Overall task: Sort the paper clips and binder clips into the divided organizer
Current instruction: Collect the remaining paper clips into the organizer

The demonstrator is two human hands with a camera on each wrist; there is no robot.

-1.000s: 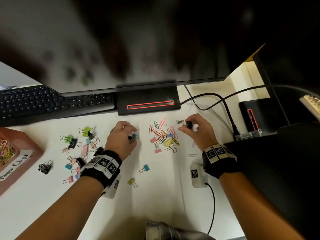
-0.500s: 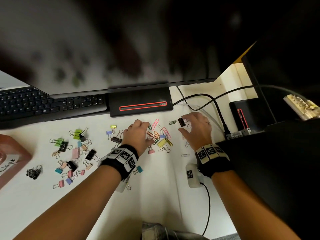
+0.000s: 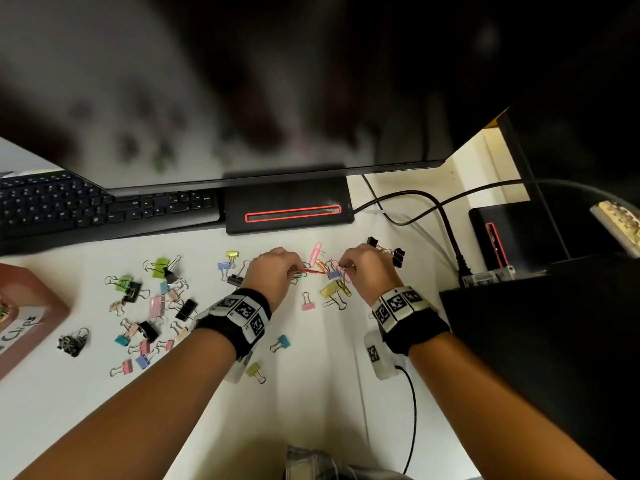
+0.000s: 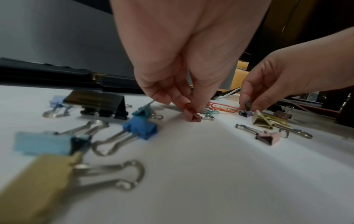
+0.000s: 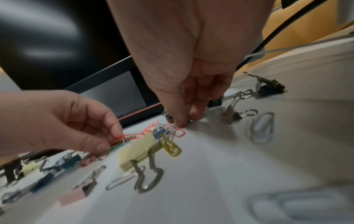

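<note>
A white desk (image 3: 311,393) runs under a dark monitor (image 3: 242,98), with a black keyboard (image 3: 86,209) at the far left and black cables (image 3: 433,202) at the far right. At the middle of the desk the left hand (image 3: 273,271) has its fingertips (image 4: 193,106) pinched together on a red paper clip (image 5: 119,138), with a small pink binder clip (image 4: 192,117) right under them. Just to its right the right hand (image 3: 367,268) points its fingertips (image 5: 182,121) down, closed together on something small at the edge of the paper clip pile (image 3: 329,268); what it is cannot be told. A yellow binder clip (image 3: 330,289) lies touching that pile on the near side. Two black binder clips (image 3: 384,252) lie just beyond the right hand. Many coloured binder clips (image 3: 152,306) are scattered well to the left. The pink organizer (image 3: 31,306) stands at the left edge, with paper clips showing in one compartment.
</note>
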